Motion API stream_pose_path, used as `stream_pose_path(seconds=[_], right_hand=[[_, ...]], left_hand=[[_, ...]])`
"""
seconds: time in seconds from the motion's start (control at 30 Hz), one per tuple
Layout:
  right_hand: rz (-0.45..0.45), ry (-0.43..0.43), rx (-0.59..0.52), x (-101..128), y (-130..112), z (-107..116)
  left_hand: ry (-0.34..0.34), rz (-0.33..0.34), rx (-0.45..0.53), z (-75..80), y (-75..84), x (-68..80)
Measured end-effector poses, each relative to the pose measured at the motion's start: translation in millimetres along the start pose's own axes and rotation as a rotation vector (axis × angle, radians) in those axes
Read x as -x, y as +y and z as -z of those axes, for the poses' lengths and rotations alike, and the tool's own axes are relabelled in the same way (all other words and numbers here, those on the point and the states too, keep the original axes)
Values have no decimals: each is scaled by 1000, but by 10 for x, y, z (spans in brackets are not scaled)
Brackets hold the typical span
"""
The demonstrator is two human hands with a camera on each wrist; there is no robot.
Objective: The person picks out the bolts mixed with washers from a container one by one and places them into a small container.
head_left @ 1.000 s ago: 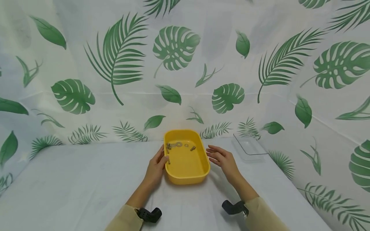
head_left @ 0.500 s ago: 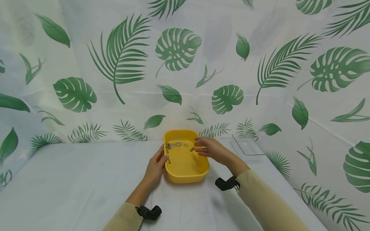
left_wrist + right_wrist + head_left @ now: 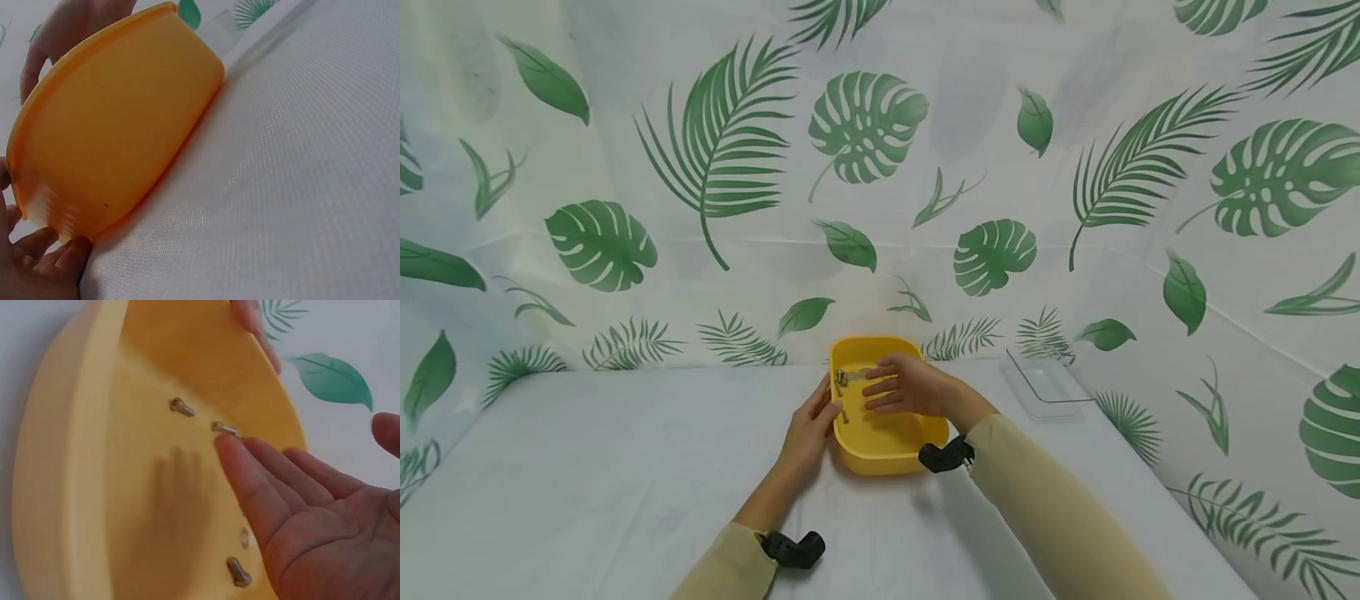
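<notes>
A yellow plastic tray (image 3: 880, 465) stands on the white-covered table, with bolts and flat washers lying inside. My left hand (image 3: 807, 427) grips its left side, thumb over the rim and fingers against the outer wall (image 3: 125, 112). Above the tray's inside hovers my right hand (image 3: 917, 388), fingers extended and holding nothing. The right wrist view shows one bolt (image 3: 182, 407) and a second bolt (image 3: 223, 429) near the fingertips. Lower down lie a third bolt (image 3: 237, 573) and a washer (image 3: 244, 537), partly behind the hand. In the head view the right hand hides part of the contents.
To the right of the yellow tray, a clear plastic container (image 3: 1051, 390) stands near the table's back edge. A white cloth with green leaf prints (image 3: 865, 200) hangs right behind the table and along its right side. The tray's far end is close to that cloth.
From beside the tray's right wall, my right hand has moved left over the tray's inside. The left hand keeps its grip, and the tray stays in about the same place.
</notes>
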State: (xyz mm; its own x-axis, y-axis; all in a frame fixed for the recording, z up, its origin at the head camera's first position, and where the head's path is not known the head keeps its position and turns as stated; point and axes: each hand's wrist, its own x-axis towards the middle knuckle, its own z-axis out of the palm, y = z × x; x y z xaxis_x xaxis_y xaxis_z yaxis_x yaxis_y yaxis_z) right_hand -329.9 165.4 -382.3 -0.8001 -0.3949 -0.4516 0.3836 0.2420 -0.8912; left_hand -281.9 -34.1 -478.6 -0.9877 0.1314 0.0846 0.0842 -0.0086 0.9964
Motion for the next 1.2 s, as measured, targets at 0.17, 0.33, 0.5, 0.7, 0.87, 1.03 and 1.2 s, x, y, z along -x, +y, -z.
stream_pose_path(seconds=[0.17,0.33,0.5,0.7,0.87,1.03,1.2], right_hand=[[-70,-15,-35,-155,46,-82],[-108,-5,-59,-225,103,-134],[-118,-7,-110,-260,163,-204],[-86,3,-99,-327,259,-270],[-68,53,-87,-350,290,-338],[-56,110,-82,-366,306,-400],[-65,157,-103,-390,309,-424]], left_hand=[[1,-1,-6,8,-11,-11],[9,-1,-31,-1,-30,-21],[21,-15,-45,1,-28,-15],[14,-35,-31,10,-11,-3],[17,-34,-32,25,-13,2],[26,-19,-47,17,-21,1],[32,-18,-45,-1,-17,-5]])
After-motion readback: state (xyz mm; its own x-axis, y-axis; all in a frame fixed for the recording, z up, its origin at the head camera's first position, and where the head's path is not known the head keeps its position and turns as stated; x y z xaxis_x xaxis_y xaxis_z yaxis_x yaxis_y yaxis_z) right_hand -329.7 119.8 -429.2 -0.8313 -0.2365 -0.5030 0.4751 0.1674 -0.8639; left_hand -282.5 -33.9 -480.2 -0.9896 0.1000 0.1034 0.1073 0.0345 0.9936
